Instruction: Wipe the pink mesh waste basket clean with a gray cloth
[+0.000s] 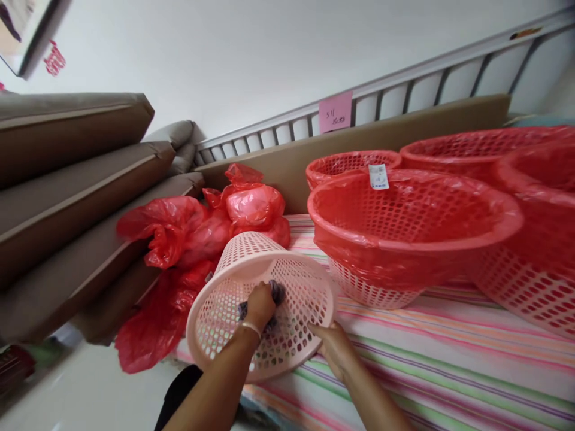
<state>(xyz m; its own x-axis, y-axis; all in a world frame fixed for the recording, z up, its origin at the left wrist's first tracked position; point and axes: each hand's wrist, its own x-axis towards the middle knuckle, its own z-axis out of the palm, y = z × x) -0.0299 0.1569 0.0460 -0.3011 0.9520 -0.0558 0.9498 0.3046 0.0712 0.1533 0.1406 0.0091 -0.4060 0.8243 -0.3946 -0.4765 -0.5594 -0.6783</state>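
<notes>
- So, head view: the pale pink basket (194, 311) is tipped over in the lower middle of the frame, its open mouth facing the camera.
- Left hand (261, 306) is reaching inside it, fingers curled around a bunched-up dark cloth (278, 292). There's a pale band (251, 328) on that wrist.
- Right hand (335, 347) has the basket's rim on its right side, pinched between thumb and fingers. Can't really tell how the fingers sit behind the rim, they're partly hidden.
- Just left of and behind the basket there's a bunch of red plastic bags (256, 206), some of them looking pretty full.
- Right half of the frame is more baskets lined with red plastic. The big front basket (417, 245) is upright, with a white label (378, 177) on its far rim.
- All of that's on a striped cloth (404, 341), pink, green and white.
- Left side of the frame: a stack of brown cushions (81, 173).
- Top middle, a pink note (336, 112) is on the white rail (449, 66).
</notes>
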